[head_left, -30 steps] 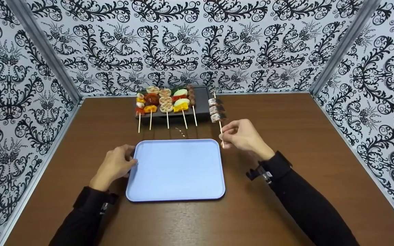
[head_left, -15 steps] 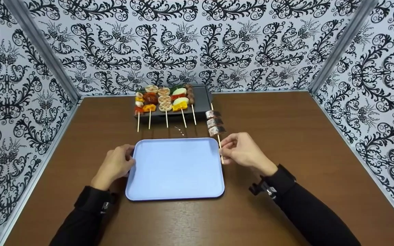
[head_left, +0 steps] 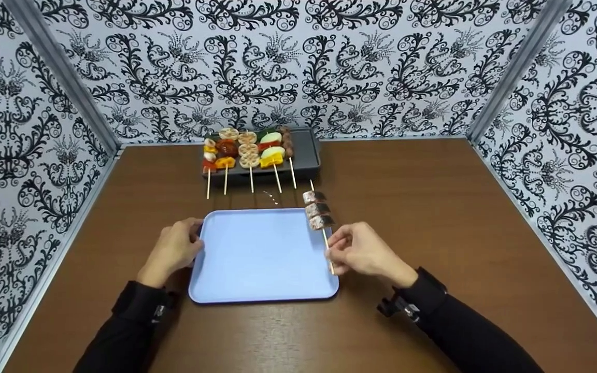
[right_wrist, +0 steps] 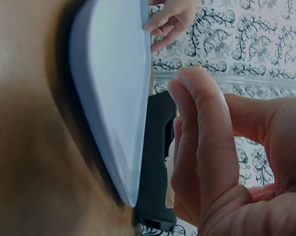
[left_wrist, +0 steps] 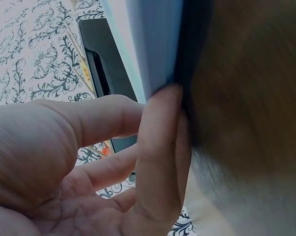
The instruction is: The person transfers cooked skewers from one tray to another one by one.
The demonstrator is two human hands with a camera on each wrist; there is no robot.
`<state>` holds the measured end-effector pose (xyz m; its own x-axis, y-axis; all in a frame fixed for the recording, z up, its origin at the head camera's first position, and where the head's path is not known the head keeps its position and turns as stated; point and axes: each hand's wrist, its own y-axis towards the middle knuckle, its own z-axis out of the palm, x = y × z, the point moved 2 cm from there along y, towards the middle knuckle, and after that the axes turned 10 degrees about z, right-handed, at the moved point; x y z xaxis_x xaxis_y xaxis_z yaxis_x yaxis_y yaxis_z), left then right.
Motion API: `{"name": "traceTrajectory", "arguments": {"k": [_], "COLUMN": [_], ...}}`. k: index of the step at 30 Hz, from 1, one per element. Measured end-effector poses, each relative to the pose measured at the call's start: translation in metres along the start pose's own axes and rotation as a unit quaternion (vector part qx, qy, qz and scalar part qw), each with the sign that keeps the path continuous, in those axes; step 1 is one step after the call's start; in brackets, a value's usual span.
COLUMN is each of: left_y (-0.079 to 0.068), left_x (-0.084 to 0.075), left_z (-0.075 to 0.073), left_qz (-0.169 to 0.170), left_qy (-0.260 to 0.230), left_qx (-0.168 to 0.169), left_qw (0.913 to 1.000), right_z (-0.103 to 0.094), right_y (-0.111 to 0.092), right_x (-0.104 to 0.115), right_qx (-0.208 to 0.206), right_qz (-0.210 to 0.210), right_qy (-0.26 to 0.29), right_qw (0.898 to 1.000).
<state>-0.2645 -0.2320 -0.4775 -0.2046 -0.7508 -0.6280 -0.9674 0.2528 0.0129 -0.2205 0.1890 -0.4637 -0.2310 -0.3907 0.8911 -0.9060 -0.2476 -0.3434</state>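
My right hand (head_left: 363, 251) pinches the bare wooden stick of a fish skewer (head_left: 318, 210) with three silver-skinned chunks. The skewer is over the right side of a pale blue tray (head_left: 262, 259), tilted with its tip away from me. In the right wrist view the curled fingers (right_wrist: 206, 132) hide most of the skewer. My left hand (head_left: 174, 248) grips the tray's left edge between thumb and fingers; the left wrist view shows the fingertips (left_wrist: 160, 113) against the rim. The tray lies on the table and bears nothing.
Behind the tray a dark grill plate (head_left: 306, 147) carries several skewers of vegetables, lotus root and meat, their sticks pointing toward me. Small white marks (head_left: 271, 198) lie on the brown table (head_left: 407, 197) before it. Patterned walls (head_left: 288, 67) enclose the table's back and sides.
My right hand has brought the fish skewer toward me and left, from beside the grill plate to over the tray's right side. The left hand keeps its place at the tray.
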Motion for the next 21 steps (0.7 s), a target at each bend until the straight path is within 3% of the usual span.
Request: {"name": "traceTrajectory", "arguments": {"k": [10,21], "left_y": [-0.002,-0.001], "left_x": [0.001,-0.001], "left_z": [-0.001,-0.001], "left_qz": [0.013,0.008], "left_qy": [0.007,0.004], "left_qx": [-0.007,-0.004], "left_qw": [0.9999,1.0000], "right_z": [0.020,0.025], "right_y": [-0.011,-0.017], "right_x": [-0.016,-0.020], "right_qx": [0.017,0.016], "right_qz": [0.023,0.040], "right_qy": [0.009,-0.004], "right_qw": [1.000,0.999]}}
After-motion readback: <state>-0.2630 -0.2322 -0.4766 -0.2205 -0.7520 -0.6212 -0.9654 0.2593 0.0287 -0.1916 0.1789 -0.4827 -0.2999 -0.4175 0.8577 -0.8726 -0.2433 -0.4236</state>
